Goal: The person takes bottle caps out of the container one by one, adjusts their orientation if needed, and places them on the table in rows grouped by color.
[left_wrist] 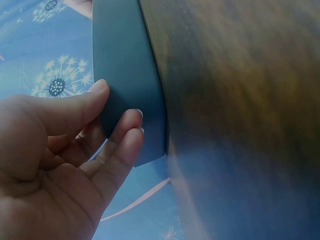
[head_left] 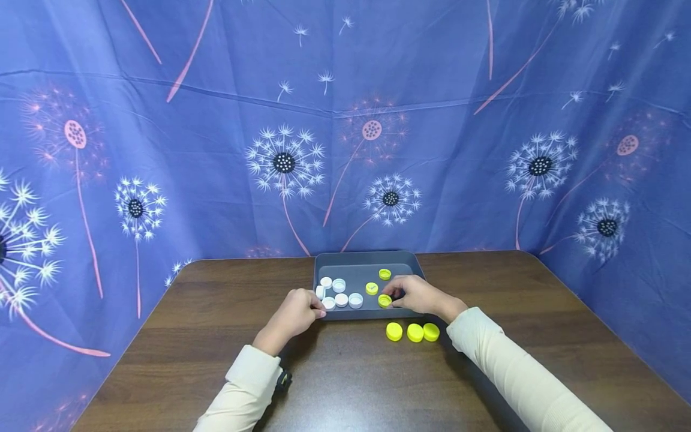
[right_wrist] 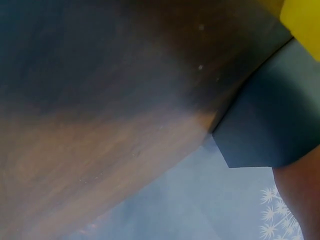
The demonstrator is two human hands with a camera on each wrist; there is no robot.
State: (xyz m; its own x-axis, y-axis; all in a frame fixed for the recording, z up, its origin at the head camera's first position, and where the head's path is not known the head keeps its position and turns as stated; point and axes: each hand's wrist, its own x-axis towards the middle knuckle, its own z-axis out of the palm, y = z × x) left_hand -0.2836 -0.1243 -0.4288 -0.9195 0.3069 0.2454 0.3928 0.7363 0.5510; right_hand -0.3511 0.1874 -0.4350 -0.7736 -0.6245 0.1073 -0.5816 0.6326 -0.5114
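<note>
- Your left hand (head_left: 291, 313) grips the tray (head_left: 353, 271).
- Your right hand (head_left: 418, 294) pinches a yellow cap (head_left: 384, 301) (hollow side up).
- White caps (head_left: 341, 300) lie beside your left fingers (left_wrist: 127, 147).

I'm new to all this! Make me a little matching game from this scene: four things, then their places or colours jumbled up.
1. Left hand
2. Right hand
3. White caps
4. Tray

A. Lying in the tray's left part
B. Dark grey
C. Fingers at a yellow cap
D. On the tray's near-left edge

Pairs: 1-D, 2-C, 3-A, 4-B
</note>
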